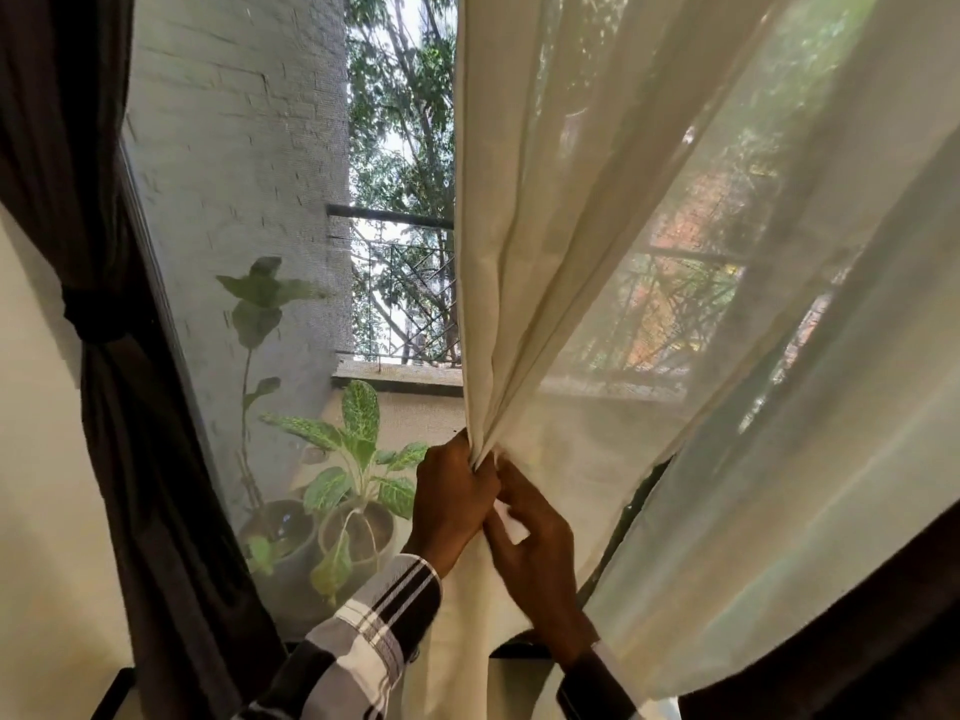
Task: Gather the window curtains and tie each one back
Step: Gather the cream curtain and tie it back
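Observation:
A sheer cream curtain [597,226] hangs over the right half of the window, its folds drawn together low down. My left hand [449,493] grips the bunched folds from the left. My right hand [530,548] holds the same bunch just below and to the right, with a strip of white fabric [511,522] pinched between its fingers. At the far left a dark brown curtain [104,407] hangs gathered, cinched by a dark tie [91,314]. Another dark curtain [857,615] fills the lower right corner.
Behind the mesh window screen [234,200] stand two potted plants [343,459] on a balcony with a metal railing [400,283]. A white brick wall and trees lie beyond. A cream wall [36,459] borders the window on the left.

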### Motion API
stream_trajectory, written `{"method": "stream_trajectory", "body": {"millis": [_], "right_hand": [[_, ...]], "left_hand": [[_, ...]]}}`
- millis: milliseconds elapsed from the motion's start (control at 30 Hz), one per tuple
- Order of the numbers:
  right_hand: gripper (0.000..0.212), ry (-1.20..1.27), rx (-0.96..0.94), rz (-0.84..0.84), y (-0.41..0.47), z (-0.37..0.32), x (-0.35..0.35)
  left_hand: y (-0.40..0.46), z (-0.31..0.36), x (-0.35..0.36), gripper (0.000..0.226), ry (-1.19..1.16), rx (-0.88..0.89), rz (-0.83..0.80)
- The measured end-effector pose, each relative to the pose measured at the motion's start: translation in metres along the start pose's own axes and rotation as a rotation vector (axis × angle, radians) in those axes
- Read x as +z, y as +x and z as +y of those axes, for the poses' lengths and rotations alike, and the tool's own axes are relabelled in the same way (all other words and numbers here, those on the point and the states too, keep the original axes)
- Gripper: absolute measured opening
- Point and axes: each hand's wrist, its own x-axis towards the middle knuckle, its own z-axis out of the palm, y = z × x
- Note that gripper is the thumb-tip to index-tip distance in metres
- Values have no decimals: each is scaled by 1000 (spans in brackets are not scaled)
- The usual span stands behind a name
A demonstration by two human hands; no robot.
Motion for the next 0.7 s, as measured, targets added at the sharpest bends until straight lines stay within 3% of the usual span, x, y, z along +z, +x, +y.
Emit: {"method": "stream_trajectory", "body": {"millis": [167, 333, 400, 500, 600, 633, 700], "right_hand": [[61, 175, 399, 280, 31, 17, -31], [89, 159, 450, 249, 64, 26, -53], [74, 236, 442, 162, 70, 21, -52], [55, 147, 390, 44, 67, 13, -42], [24, 29, 388, 118, 55, 16, -30], [21, 4, 392, 170, 49, 18, -26], [36, -44, 377, 269, 36, 23, -18]], "left_hand": [[3, 0, 4, 22, 54, 35, 44], [3, 1, 3, 27, 51, 41, 33], [5, 0, 3, 27, 60, 40, 33], [7, -3, 3, 24, 51, 37, 50], [7, -5, 3, 22, 32, 45, 74], [6, -5, 2, 21, 28, 47, 77], [3, -5, 1, 27, 38, 57, 99]]}}
